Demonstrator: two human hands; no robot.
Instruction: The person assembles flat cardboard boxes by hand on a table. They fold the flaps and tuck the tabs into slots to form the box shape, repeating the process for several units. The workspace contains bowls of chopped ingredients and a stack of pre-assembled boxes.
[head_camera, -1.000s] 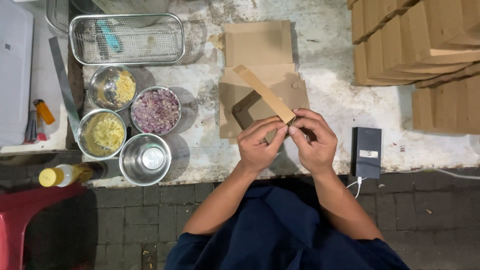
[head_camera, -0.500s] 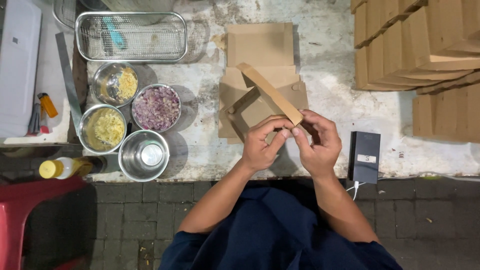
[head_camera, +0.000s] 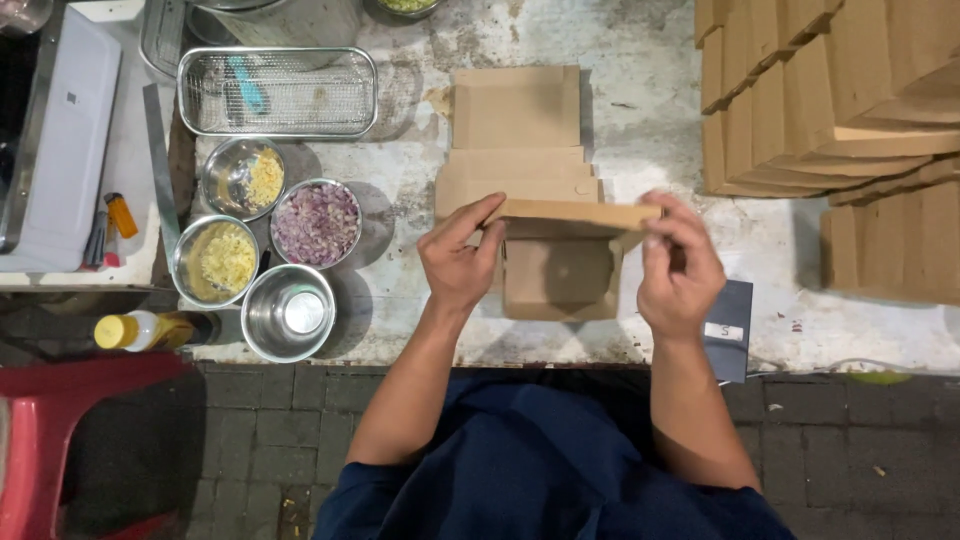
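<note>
A brown cardboard box (head_camera: 560, 272) stands open on the worn white counter (head_camera: 660, 100), its lid flap raised toward the far side. My left hand (head_camera: 458, 258) grips the box's left side at the lid edge. My right hand (head_camera: 680, 265) holds the right end of the lid. Behind the box lies a small pile of flat unfolded cardboard blanks (head_camera: 516, 130).
Stacks of folded cardboard boxes (head_camera: 830, 100) fill the right. At left are steel bowls of chopped purple onion (head_camera: 316, 222) and yellow shreds (head_camera: 214, 260), an empty steel bowl (head_camera: 288, 312), a wire basket (head_camera: 278, 92), and a yellow-capped bottle (head_camera: 150, 328). A dark device (head_camera: 728, 318) lies beside my right hand. A red stool (head_camera: 60, 440) stands at the lower left.
My hands have moved apart from a close pinch at the box's near corner to its two sides. The box has turned square to me and now stands formed, lid up.
</note>
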